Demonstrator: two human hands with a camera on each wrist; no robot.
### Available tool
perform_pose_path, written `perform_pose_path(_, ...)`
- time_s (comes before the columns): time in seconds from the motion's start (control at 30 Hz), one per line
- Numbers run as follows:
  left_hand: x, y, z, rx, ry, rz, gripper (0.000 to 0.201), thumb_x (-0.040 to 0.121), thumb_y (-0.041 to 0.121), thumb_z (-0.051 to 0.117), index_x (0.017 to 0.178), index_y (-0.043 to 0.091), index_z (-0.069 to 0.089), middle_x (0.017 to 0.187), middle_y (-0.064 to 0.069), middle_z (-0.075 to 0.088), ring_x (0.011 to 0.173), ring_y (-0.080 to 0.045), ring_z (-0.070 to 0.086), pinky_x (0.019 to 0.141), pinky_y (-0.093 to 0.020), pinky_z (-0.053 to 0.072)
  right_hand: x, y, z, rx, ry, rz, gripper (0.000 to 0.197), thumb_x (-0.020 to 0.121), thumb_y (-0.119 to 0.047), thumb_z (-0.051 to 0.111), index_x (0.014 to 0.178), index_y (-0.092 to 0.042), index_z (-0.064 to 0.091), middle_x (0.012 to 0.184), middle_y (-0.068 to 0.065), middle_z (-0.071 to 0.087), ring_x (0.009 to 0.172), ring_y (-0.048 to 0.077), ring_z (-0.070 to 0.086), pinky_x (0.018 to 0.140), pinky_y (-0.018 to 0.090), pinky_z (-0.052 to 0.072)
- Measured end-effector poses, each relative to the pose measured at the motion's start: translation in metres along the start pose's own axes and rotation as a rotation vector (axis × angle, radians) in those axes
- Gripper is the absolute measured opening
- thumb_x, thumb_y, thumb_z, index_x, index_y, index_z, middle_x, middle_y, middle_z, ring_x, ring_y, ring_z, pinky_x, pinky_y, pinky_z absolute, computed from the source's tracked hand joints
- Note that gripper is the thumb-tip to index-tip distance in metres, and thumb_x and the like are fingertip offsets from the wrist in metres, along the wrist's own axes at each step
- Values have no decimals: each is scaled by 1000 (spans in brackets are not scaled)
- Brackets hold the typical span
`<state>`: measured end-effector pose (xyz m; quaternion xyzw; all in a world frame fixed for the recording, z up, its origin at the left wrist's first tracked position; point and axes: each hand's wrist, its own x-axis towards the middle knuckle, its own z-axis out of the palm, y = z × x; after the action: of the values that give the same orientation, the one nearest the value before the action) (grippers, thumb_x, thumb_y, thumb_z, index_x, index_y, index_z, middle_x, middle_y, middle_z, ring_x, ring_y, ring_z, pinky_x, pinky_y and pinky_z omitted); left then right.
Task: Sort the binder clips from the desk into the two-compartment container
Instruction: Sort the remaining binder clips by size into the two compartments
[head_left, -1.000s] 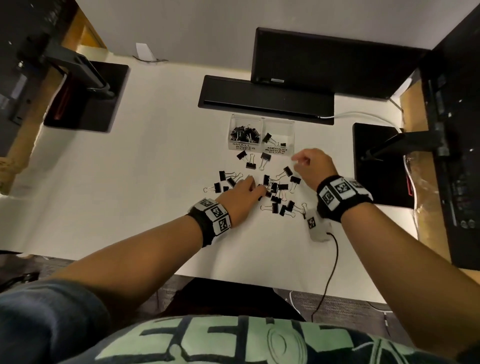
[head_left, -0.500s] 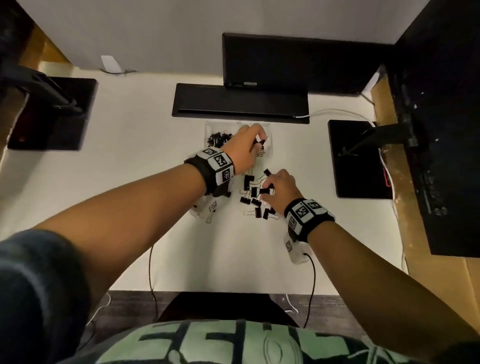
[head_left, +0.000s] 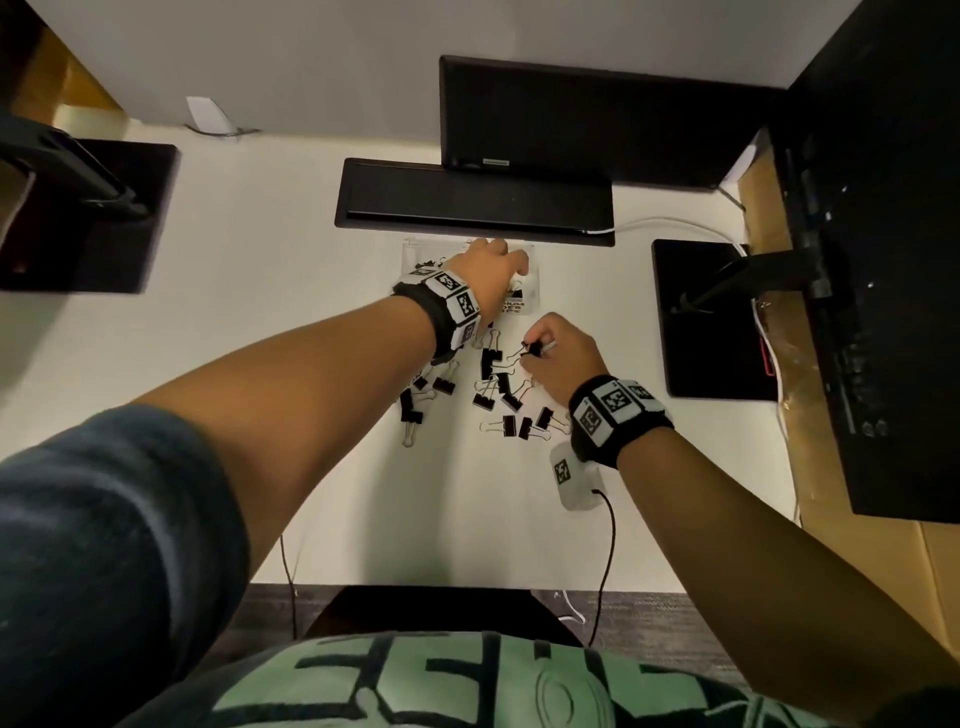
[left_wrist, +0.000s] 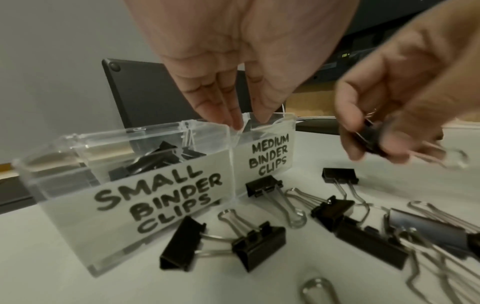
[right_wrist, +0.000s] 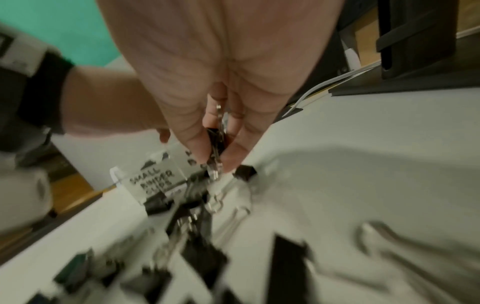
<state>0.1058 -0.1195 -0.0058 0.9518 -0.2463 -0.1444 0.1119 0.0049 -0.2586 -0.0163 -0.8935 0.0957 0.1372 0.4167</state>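
A clear two-compartment container stands at the back of the desk, labelled SMALL BINDER CLIPS and MEDIUM BINDER CLIPS. Small black clips lie in the small side. My left hand hovers over the medium side, its straight fingers pointing down at the rim with nothing between them. My right hand pinches a black binder clip just above the desk, to the right of the container. Several loose black clips are scattered in front of the container, under and between both wrists.
A black keyboard-like bar and a monitor sit right behind the container. Black stand bases lie at the left and right. A white tagged device with a cable rests by my right wrist.
My left hand went from the pile to the container and now shows straight, bare fingers over the medium side. My right hand dropped onto the pile and lifted one clip.
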Motion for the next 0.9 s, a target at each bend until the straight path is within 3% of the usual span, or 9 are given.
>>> perform_pose_path(0.13,-24,1,2,-80,148,26,36,87,3,52,121,15,53,122,-10,51,117,-28,45,91,-44,49,19,-26,-16,86,62,-2,17,88,-12,61,105,-15,57,98,-2,55,68,14,63,53,22,54)
perform_pose_path(0.23,-52,2,20,-211,201,-2,24,86,5,54,109,11,59,112,-10,52,107,-27,49,87,-41,51,38,-43,-20,84,124,-39,16,90,-12,59,105,-16,58,107,3,57,78,20,66,57,26,57)
perform_pose_path(0.3,-71,3,36,-265,154,-52,20,87,10,56,106,13,58,112,-7,52,105,-23,50,86,-39,53,48,-51,-19,25,146,-87,15,90,-12,58,105,-15,60,108,2,59,87,23,66,72,32,58)
perform_pose_path(0.37,-87,6,50,-286,50,-89,21,87,14,57,108,15,57,114,-6,50,106,-21,51,87,-38,54,55,-58,-16,-57,152,-138,17,91,-11,55,107,-15,61,111,4,62,95,20,62,82,28,52)
perform_pose_path(0.43,-100,9,61,-295,-17,-72,23,87,17,58,110,14,56,112,-6,48,103,-22,52,85,-37,53,58,-63,-14,-107,151,-163,19,92,-11,54,110,-15,60,117,5,62,103,18,59,84,22,46)
perform_pose_path(0.53,-113,14,70,-297,-72,-37,32,87,17,59,118,13,53,117,-9,47,104,-24,53,86,-37,52,56,-66,-13,-136,137,-172,21,93,-14,53,113,-16,60,122,5,60,107,19,59,87,25,47)
perform_pose_path(0.63,-117,20,74,-290,-99,-35,38,90,18,58,126,12,49,122,-11,45,103,-26,55,88,-37,52,47,-64,-20,-112,147,-153,22,94,-20,51,114,-17,60,122,4,60,106,19,59,86,27,47)
perform_pose_path(0.73,-118,25,78,-259,-92,-34,35,91,20,56,124,11,49,121,-13,45,104,-28,54,88,-38,51,26,-51,-29,-80,158,-111,20,94,-21,50,111,-17,61,113,2,62,99,16,57,85,26,46)
perform_pose_path(0.9,-117,26,82,-225,-57,-48,24,90,17,56,112,7,54,114,-15,50,102,-31,53,86,-41,50,-19,-2,-28,-202,-84,32,18,89,-16,57,105,-20,60,105,0,60,94,17,58,76,25,44)
